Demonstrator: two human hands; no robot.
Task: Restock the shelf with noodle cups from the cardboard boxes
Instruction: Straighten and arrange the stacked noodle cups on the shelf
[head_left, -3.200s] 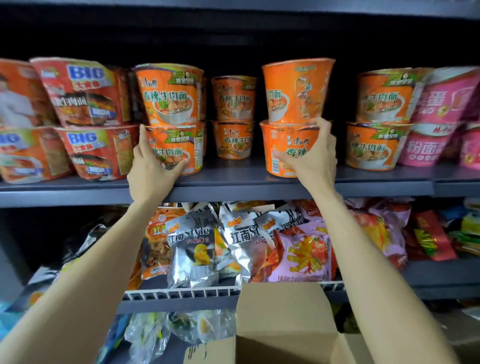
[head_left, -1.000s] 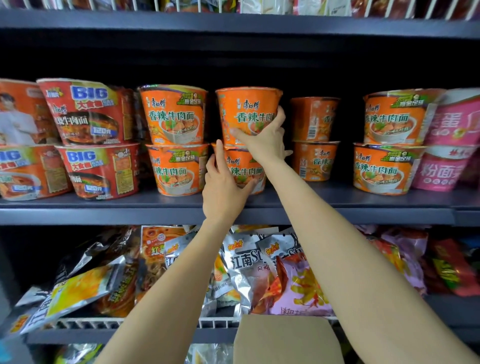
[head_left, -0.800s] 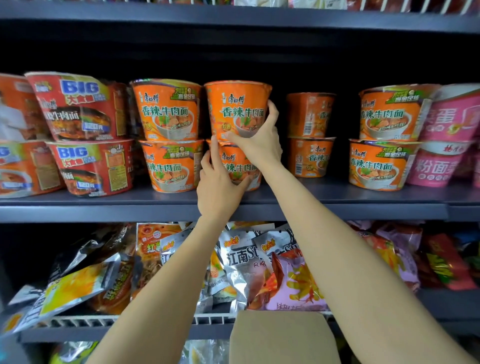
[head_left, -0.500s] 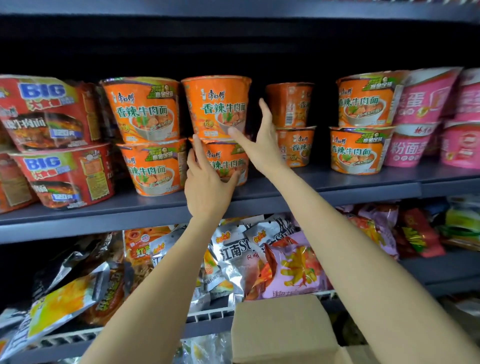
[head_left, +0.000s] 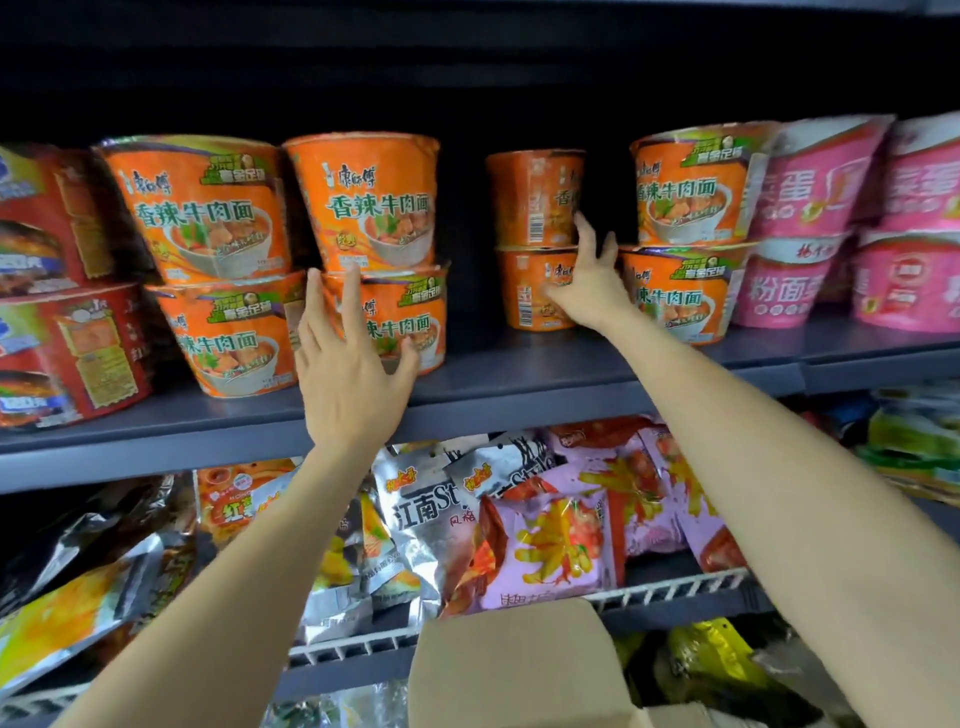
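- The dark grey shelf (head_left: 519, 364) runs across the whole view; its flat board carries noodle cups two high, and its front lip slopes down toward the left edge.
- Behind the cups the back of the shelf unit is black and unlit, and a dark board closes the space from above.
- Along the left end of the shelf stand red cups (head_left: 67, 353), then a stack of two orange cups (head_left: 228, 338) near the front edge.
- Just right of those stands the middle stack: an upper orange cup (head_left: 374, 202) on a lower orange cup (head_left: 410, 317), close to the front edge.
- The left hand (head_left: 348, 374) is raised in front of the lower cup with fingers straight and spread, gripping nothing; whether the fingertips touch the cup I cannot tell.
- Further back on the shelf, right of a dark gap, sits a smaller-looking rear stack (head_left: 535, 244) of two orange cups.
- The right hand (head_left: 587, 291) reaches to the rear stack, fingers loosely apart against its right side, not closed round it.
- Right of that hand stand two more orange cups (head_left: 685, 228), then pink cups (head_left: 810, 223) toward the right end.
- The lower shelf, with a white wire rail (head_left: 675, 587) along its front edge, holds silver and purple snack bags (head_left: 545, 545).
- A cardboard box (head_left: 514, 670) flap rises at the bottom edge of the view, below the wire rail.
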